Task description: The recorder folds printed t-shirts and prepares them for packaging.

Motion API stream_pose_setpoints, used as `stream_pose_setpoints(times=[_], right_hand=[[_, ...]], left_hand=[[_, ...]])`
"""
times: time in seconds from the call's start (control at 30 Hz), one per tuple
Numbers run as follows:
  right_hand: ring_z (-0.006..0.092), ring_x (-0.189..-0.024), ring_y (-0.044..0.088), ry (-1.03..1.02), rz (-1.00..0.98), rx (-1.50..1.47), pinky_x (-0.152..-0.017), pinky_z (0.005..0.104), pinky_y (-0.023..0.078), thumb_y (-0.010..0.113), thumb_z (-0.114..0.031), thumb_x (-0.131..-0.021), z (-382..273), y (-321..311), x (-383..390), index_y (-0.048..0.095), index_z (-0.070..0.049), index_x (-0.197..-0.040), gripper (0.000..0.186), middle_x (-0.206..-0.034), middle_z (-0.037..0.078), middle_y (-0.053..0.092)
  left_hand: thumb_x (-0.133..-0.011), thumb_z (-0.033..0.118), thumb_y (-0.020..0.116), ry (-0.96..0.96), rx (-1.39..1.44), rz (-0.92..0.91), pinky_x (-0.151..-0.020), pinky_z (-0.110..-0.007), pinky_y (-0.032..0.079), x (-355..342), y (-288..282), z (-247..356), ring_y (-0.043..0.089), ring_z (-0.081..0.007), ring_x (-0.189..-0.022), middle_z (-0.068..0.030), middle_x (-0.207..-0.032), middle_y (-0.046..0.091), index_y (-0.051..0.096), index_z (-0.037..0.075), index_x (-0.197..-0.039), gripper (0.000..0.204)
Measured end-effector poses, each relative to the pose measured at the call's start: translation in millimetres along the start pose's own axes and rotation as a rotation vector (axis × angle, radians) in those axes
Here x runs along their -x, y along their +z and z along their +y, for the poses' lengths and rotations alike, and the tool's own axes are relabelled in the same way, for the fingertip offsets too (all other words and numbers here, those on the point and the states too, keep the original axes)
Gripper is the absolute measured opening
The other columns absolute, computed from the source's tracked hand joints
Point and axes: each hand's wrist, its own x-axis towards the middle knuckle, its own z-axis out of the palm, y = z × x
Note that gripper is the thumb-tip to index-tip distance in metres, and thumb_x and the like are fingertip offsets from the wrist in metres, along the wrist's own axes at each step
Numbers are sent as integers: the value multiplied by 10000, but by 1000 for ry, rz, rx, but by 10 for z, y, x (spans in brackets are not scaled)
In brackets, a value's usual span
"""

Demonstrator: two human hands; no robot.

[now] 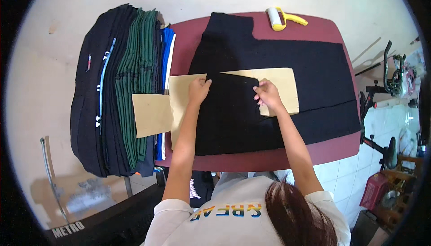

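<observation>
Fingers of the left hand [198, 90] and right hand [269, 96], each pinched on the edge of a black cloth [228, 106].
Left forearm [182, 149] points toward twelve o'clock, right forearm [294, 142] toward eleven; the cloth's flap lies at the left fingertips' three, the right's nine.

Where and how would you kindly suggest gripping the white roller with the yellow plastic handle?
Probably its curved yellow handle, approached from the right: it points that way, away from the white roller head, and lies apart from the black cloth.
</observation>
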Motion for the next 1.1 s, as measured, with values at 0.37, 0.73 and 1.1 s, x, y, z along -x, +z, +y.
stream_pose_setpoints(times=[0.37,0.73,1.1], right_hand=[[160,-444,584,69,156,336,-432,293,457,609,-100,-772,-52,154,-21,494,-15,-711,155,-526,97,580],[162,-454,582,46,121,344,-416,283,454,552,-86,-799,-21,163,-16,488,-30,-785,87,-542,109,582],[145,-607,584,-256,-72,-305,-549,245,490,488,29,-811,0,-11,279,459,-27,-878,92,-793,124,584]], left_hand=[[-678,175,692,-5,-90,-56,-656,-344,465,-287,99,-89,595,-238,-653,-100,-658,602,525,9,-980,383],[-729,109,640,24,0,-148,-487,-288,464,-328,92,-25,592,-165,-549,-105,-666,616,539,12,-858,191],[-816,98,589,139,571,-291,-687,-249,453,407,-555,194,596,-158,-783,-61,-827,576,513,29,-883,123]])
